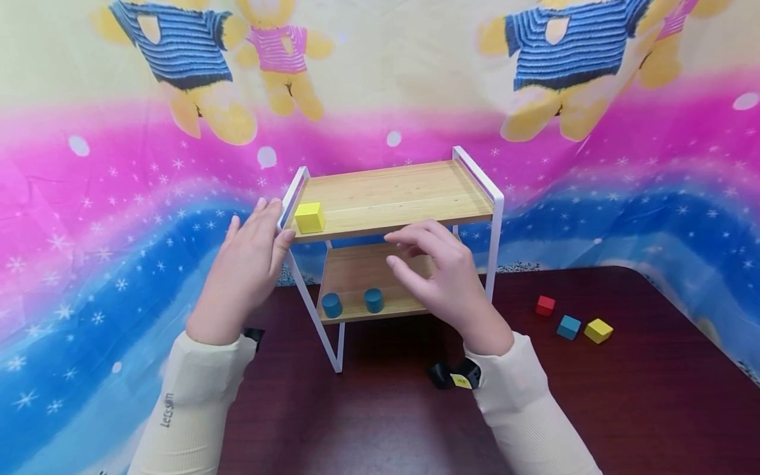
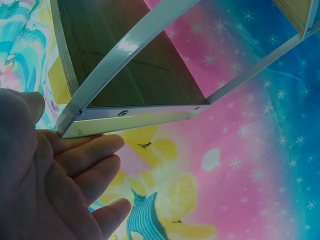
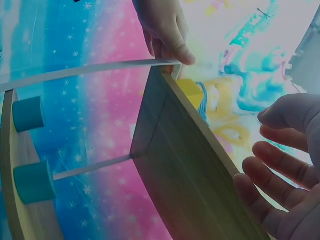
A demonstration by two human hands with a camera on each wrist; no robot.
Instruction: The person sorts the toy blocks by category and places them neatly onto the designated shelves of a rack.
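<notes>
A two-tier wooden shelf with a white frame stands on the table. My left hand is at the upper left corner of its frame, fingers extended; in the left wrist view the fingers lie by that corner. Just right of this hand, a yellow cube sits on the top board's front left. In front of the shelf hovers my right hand, its fingers loosely bent and holding nothing. Two blue cylinders stand on the lower board, towards the left.
On the dark red table, right of the shelf, lie a red cube, a blue cube and a yellow cube. A patterned cloth backdrop hangs behind the shelf.
</notes>
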